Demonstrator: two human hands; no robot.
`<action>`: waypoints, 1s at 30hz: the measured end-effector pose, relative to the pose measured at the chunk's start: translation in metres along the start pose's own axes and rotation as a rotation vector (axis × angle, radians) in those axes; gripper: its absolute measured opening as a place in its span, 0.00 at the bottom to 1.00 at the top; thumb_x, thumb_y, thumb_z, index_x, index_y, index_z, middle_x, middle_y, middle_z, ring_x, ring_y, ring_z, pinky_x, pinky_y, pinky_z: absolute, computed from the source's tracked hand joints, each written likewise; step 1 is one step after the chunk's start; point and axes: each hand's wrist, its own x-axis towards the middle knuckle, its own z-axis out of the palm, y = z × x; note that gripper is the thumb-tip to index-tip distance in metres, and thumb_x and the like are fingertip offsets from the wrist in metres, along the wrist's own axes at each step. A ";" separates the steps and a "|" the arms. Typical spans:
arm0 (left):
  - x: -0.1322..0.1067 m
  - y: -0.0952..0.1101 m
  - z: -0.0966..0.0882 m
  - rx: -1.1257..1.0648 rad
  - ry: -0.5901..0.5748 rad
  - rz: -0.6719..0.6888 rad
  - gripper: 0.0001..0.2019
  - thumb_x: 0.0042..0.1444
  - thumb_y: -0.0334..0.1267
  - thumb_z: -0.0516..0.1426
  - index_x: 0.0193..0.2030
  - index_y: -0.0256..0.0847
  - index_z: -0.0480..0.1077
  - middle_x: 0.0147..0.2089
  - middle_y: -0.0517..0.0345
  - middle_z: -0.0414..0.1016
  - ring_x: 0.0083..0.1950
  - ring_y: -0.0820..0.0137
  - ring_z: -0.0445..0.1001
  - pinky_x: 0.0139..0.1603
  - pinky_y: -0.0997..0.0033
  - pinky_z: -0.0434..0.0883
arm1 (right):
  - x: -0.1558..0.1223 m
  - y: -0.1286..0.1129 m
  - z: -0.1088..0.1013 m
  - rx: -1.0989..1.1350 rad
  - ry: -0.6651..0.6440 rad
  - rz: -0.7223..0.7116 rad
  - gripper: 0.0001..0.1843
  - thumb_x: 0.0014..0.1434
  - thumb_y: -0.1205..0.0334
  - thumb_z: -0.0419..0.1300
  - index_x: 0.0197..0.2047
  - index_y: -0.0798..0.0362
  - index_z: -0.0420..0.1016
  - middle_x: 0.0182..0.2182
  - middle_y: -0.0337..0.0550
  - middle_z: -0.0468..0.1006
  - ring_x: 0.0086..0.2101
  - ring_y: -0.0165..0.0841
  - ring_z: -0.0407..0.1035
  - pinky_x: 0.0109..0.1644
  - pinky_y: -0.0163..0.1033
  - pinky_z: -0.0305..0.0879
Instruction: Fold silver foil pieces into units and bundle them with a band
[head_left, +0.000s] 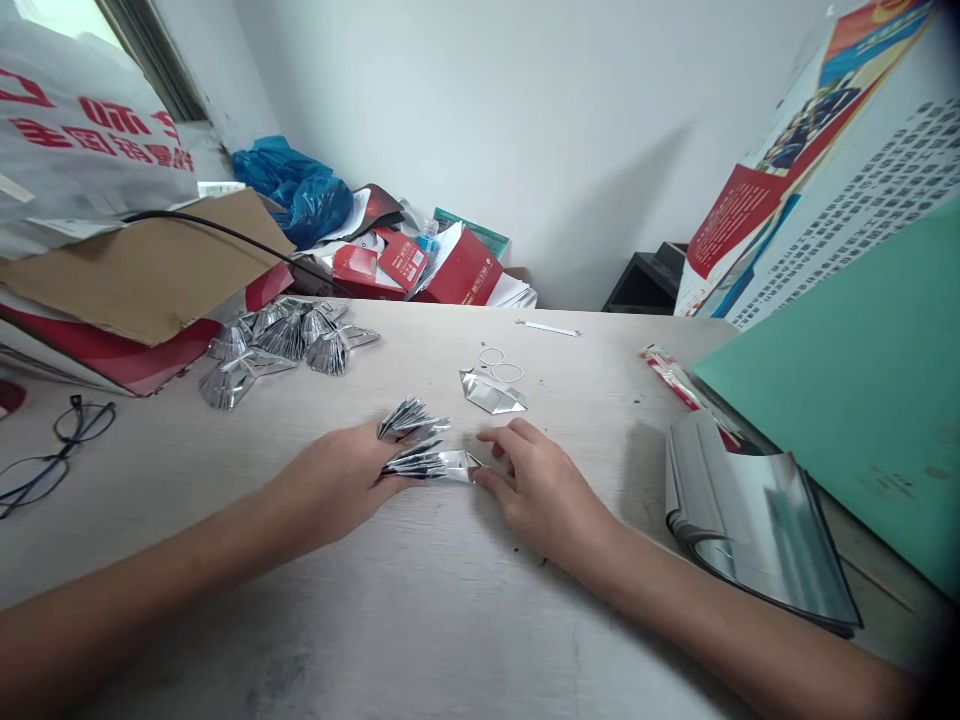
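My left hand grips a pleated, fan-like piece of folded silver foil that lies on the pale table. My right hand pinches the narrow right end of the same piece, fingers curled. Just beyond my hands rests another folded silver piece, with two small white rings behind it. A heap of finished pleated silver pieces sits at the far left.
A stack of silver sheets lies at the right beside a green board. Glasses rest at the left edge. Cardboard, red boxes and a blue bag crowd the back.
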 end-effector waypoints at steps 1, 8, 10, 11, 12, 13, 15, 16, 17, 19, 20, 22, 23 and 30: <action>0.002 0.003 -0.001 0.009 -0.037 -0.057 0.11 0.66 0.40 0.56 0.50 0.45 0.77 0.48 0.52 0.79 0.47 0.56 0.78 0.44 0.61 0.71 | 0.000 0.000 0.000 -0.009 -0.016 0.026 0.12 0.64 0.61 0.60 0.50 0.50 0.76 0.46 0.45 0.75 0.44 0.32 0.70 0.49 0.40 0.66; 0.011 0.007 -0.003 0.053 -0.085 -0.209 0.09 0.64 0.43 0.58 0.45 0.43 0.76 0.48 0.52 0.80 0.48 0.55 0.77 0.45 0.60 0.68 | 0.000 -0.002 -0.003 0.052 -0.072 0.141 0.04 0.61 0.61 0.64 0.41 0.49 0.76 0.43 0.40 0.76 0.47 0.34 0.67 0.52 0.41 0.62; 0.012 0.004 -0.004 -0.009 -0.117 -0.230 0.11 0.63 0.47 0.59 0.39 0.42 0.75 0.42 0.54 0.80 0.42 0.58 0.76 0.40 0.64 0.66 | 0.000 -0.002 -0.003 0.067 -0.066 0.142 0.04 0.60 0.62 0.64 0.40 0.49 0.76 0.43 0.39 0.76 0.47 0.34 0.67 0.52 0.41 0.60; 0.013 0.003 -0.005 -0.056 -0.147 -0.253 0.13 0.62 0.49 0.59 0.36 0.42 0.75 0.38 0.56 0.79 0.38 0.61 0.75 0.37 0.65 0.64 | 0.000 -0.003 -0.002 0.078 -0.060 0.140 0.04 0.60 0.62 0.64 0.41 0.49 0.76 0.43 0.39 0.77 0.47 0.33 0.66 0.52 0.41 0.60; 0.013 0.002 -0.006 -0.109 -0.175 -0.276 0.15 0.61 0.51 0.59 0.35 0.41 0.74 0.34 0.57 0.78 0.35 0.63 0.73 0.34 0.66 0.62 | 0.000 -0.003 -0.002 0.090 -0.055 0.139 0.04 0.60 0.62 0.64 0.40 0.49 0.75 0.42 0.39 0.77 0.47 0.33 0.66 0.52 0.41 0.59; 0.013 0.002 -0.006 -0.162 -0.197 -0.297 0.16 0.61 0.53 0.59 0.35 0.42 0.74 0.32 0.59 0.76 0.33 0.64 0.71 0.32 0.67 0.61 | 0.000 -0.004 -0.002 0.104 -0.057 0.141 0.04 0.61 0.63 0.63 0.40 0.49 0.75 0.42 0.38 0.78 0.46 0.33 0.66 0.52 0.41 0.59; 0.013 0.003 -0.008 -0.262 -0.222 -0.330 0.16 0.59 0.54 0.59 0.36 0.42 0.73 0.30 0.61 0.75 0.32 0.66 0.69 0.31 0.68 0.60 | 0.000 -0.005 -0.001 0.131 -0.069 0.149 0.02 0.62 0.63 0.62 0.38 0.50 0.75 0.39 0.38 0.78 0.44 0.32 0.66 0.50 0.40 0.58; 0.013 0.003 -0.009 -0.305 -0.229 -0.339 0.16 0.59 0.54 0.59 0.36 0.41 0.73 0.31 0.61 0.74 0.32 0.67 0.68 0.31 0.69 0.59 | 0.000 -0.006 -0.001 0.145 -0.075 0.151 0.01 0.62 0.64 0.61 0.38 0.51 0.74 0.38 0.38 0.78 0.43 0.31 0.66 0.49 0.39 0.58; 0.013 0.004 -0.009 -0.342 -0.239 -0.343 0.16 0.59 0.53 0.59 0.35 0.41 0.72 0.31 0.61 0.73 0.32 0.68 0.67 0.31 0.70 0.59 | 0.000 -0.007 -0.002 0.162 -0.079 0.148 0.02 0.62 0.64 0.60 0.37 0.51 0.74 0.37 0.38 0.77 0.41 0.30 0.66 0.48 0.39 0.58; 0.014 0.004 -0.011 -0.422 -0.269 -0.326 0.17 0.59 0.54 0.59 0.34 0.40 0.69 0.30 0.63 0.69 0.31 0.70 0.63 0.31 0.71 0.58 | -0.001 -0.007 -0.003 0.216 -0.089 0.119 0.01 0.61 0.66 0.60 0.37 0.52 0.73 0.35 0.38 0.77 0.39 0.28 0.66 0.46 0.37 0.58; 0.014 0.003 -0.012 -0.462 -0.287 -0.300 0.18 0.60 0.54 0.59 0.33 0.40 0.68 0.29 0.63 0.67 0.31 0.71 0.61 0.31 0.71 0.57 | 0.000 -0.006 -0.003 0.252 -0.100 0.097 0.02 0.61 0.67 0.59 0.37 0.52 0.73 0.34 0.38 0.76 0.37 0.27 0.65 0.44 0.36 0.58; 0.014 0.001 -0.015 -0.536 -0.328 -0.242 0.19 0.62 0.54 0.58 0.32 0.40 0.65 0.28 0.64 0.63 0.30 0.72 0.58 0.31 0.72 0.56 | 0.000 -0.004 -0.005 0.337 -0.124 0.045 0.03 0.62 0.67 0.58 0.39 0.52 0.73 0.33 0.37 0.75 0.34 0.25 0.64 0.40 0.34 0.58; 0.014 -0.001 -0.016 -0.567 -0.354 -0.228 0.19 0.62 0.54 0.57 0.32 0.40 0.64 0.28 0.64 0.62 0.30 0.73 0.57 0.32 0.72 0.56 | 0.000 -0.003 -0.005 0.382 -0.128 0.019 0.04 0.62 0.66 0.58 0.39 0.52 0.74 0.33 0.37 0.74 0.33 0.24 0.63 0.39 0.33 0.58; 0.008 -0.005 -0.017 -0.616 -0.475 -0.267 0.27 0.64 0.64 0.50 0.32 0.39 0.68 0.28 0.60 0.66 0.28 0.71 0.61 0.29 0.72 0.57 | 0.003 0.000 -0.009 0.590 -0.113 -0.112 0.09 0.63 0.57 0.60 0.39 0.53 0.79 0.34 0.39 0.74 0.34 0.23 0.65 0.40 0.33 0.60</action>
